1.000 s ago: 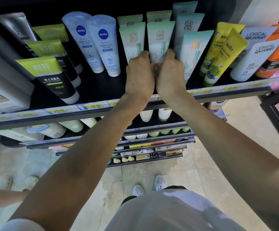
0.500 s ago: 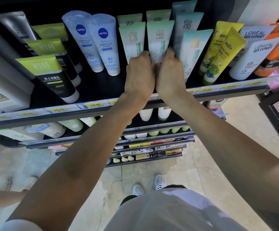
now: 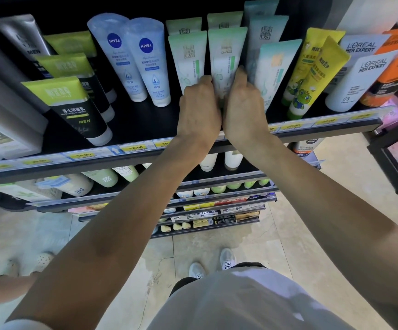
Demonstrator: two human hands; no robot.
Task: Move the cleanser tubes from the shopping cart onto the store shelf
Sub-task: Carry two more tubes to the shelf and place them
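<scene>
hands barely shifted, left hand (image 3: 199, 108) and right hand (image 3: 242, 108) grasping pale green tube (image 3: 226, 53) between them on shelf (image 3: 131, 129)

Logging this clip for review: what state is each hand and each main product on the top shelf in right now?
Left hand: fingers curled on the pale green tube's left side.
Right hand: fingers curled on its right side.
Pale green tube: upright on the top shelf, held by both hands.
Two blue tubes: standing cap down, untouched.
Yellow tubes: leaning, cap down.
</scene>
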